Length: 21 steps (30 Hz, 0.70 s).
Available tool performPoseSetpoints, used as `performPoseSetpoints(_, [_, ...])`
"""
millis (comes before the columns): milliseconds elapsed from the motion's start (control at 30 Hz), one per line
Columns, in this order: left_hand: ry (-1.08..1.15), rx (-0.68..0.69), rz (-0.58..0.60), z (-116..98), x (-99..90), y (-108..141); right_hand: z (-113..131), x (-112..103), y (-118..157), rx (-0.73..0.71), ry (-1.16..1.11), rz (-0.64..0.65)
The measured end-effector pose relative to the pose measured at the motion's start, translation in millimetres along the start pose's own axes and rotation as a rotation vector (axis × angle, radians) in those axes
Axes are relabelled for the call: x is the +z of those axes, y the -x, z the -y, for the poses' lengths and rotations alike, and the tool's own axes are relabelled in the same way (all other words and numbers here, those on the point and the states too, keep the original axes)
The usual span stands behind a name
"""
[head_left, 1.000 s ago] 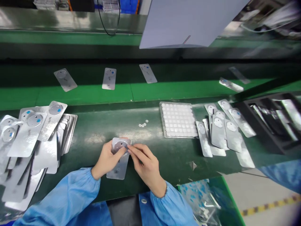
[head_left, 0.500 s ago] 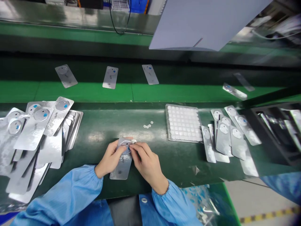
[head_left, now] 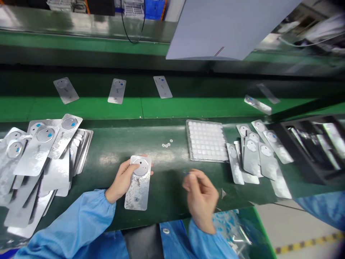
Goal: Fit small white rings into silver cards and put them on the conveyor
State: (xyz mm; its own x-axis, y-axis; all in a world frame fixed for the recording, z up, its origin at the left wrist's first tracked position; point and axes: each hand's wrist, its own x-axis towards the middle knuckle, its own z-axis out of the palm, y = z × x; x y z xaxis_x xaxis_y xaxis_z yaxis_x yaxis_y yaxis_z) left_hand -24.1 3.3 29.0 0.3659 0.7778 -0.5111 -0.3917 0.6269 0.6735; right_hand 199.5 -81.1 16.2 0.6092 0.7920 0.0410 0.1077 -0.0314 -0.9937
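Observation:
My left hand [head_left: 122, 181] is closed around a silver phone-shaped panel [head_left: 138, 198], its thumb resting by the octagonal ring [head_left: 140, 167] near the top. No blue sticker shows on that ring. To the right, apart from the panel, my right hand [head_left: 201, 198] is in a pinch, slightly blurred. A small blue piece, which looks like a peeled sticker [head_left: 185, 173], sticks out from its fingertips. Several small white discs [head_left: 167, 144] lie on the bench beyond my hands. Farther right is a clear tray [head_left: 207, 140] with rows of white pieces.
At left lies a big pile of silver panels [head_left: 37, 154], many with blue dots. A smaller pile [head_left: 252, 154] sits at right beside a black bin [head_left: 309, 154]. Single panels lie on the green belt [head_left: 102, 108]. Below the bench edge, a green container [head_left: 258, 230] holds blue scraps. Another person's sleeve [head_left: 320, 208] shows at right.
My right hand has moved from the panel's ring to the right, carrying a small blue piece. The blue dot is gone from the panel, which my left hand still holds.

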Motion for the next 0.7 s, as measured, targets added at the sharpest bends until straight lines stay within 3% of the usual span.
performPoseSetpoints(100, [-0.001,-0.014,0.004,-1,0.2,0,-14,-85,-12,0.163,0.022,-0.223])
performPoseSetpoints(200, [0.004,-0.007,0.008,0,0.6,-1,-30,-162,-11,0.266,0.364,-0.263])
performPoseSetpoints(267, [0.003,0.007,0.003,0,-0.1,-1,-38,-194,-5,0.295,0.55,-0.319])
performPoseSetpoints(367, [-0.045,0.049,-0.017,-2,-2.2,-2,-43,-211,-1,0.307,0.889,-0.461])
performPoseSetpoints(467, [-0.144,0.104,-0.051,-2,-0.4,-6,-32,-192,-4,0.188,1.082,-0.496])
performPoseSetpoints(567, [-0.196,0.13,-0.084,6,10.9,-12,-8,-128,4,-0.011,0.85,-0.342])
performPoseSetpoints(633, [-0.222,0.149,-0.1,17,21.1,-15,6,-66,11,-0.067,0.493,-0.025])
performPoseSetpoints(700, [-0.283,0.187,-0.089,24,27.7,-19,14,-11,8,0.008,0.234,0.377])
